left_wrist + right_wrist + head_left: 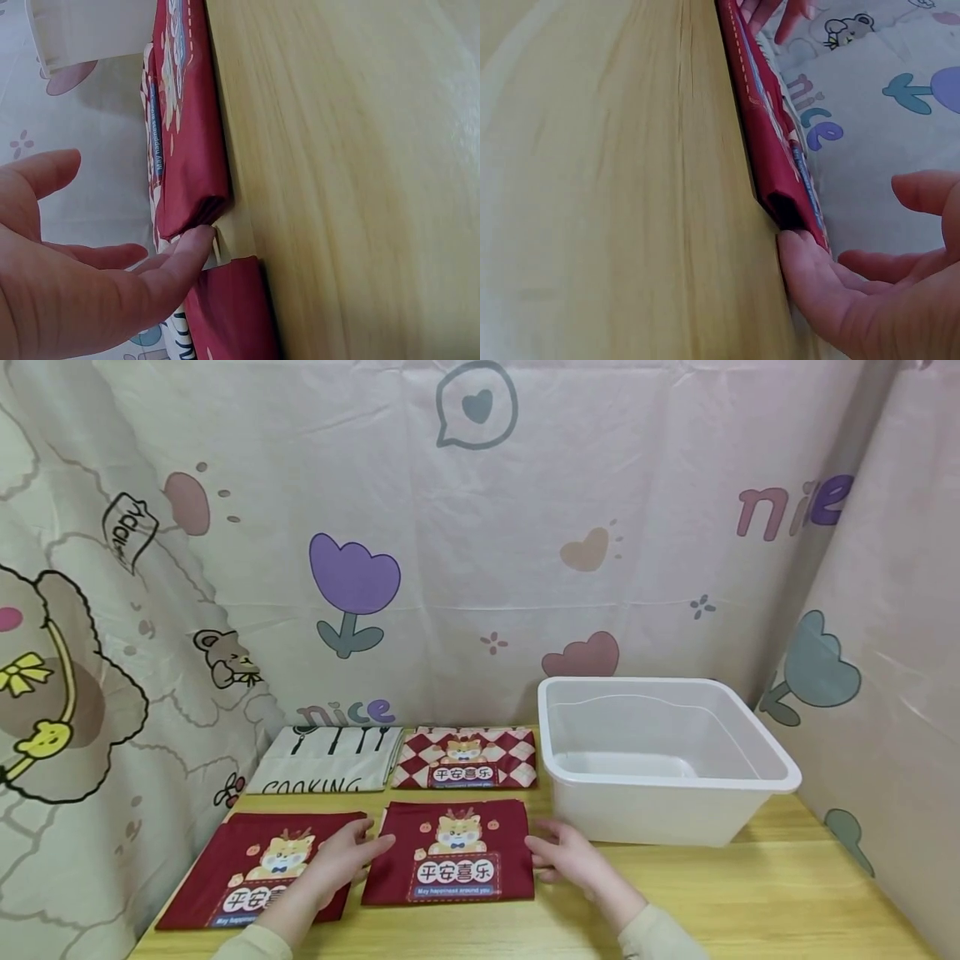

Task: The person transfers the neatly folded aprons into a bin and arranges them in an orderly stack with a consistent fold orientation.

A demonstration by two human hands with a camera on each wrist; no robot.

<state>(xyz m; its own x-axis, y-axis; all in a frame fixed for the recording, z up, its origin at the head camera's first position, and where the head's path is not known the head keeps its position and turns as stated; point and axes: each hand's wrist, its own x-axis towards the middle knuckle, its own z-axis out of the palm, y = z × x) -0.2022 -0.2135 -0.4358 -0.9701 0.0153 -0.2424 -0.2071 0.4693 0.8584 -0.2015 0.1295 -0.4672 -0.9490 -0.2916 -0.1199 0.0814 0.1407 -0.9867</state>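
A folded dark-red cloth (pixel 451 868) with a printed cartoon animal and lettering lies flat in the front middle of the table. My left hand (pixel 350 861) is at its left edge; in the left wrist view, fingertips (pixel 196 238) touch the cloth's folded side while the thumb stays apart. At the opposite edge is my right hand (pixel 564 857), its fingertips (pixel 795 244) against the fold and its thumb raised in the right wrist view. A matching folded red cloth (pixel 197 887) lies to the left, partly hidden by my left forearm.
Behind lie a folded white cloth (pixel 324 762) printed with utensils and a folded red-and-white checked cloth (pixel 408 768). A white plastic tub (pixel 637 814) stands at the right on the wooden table (pixel 817 893). A patterned curtain (pixel 465 543) hangs around the back and sides.
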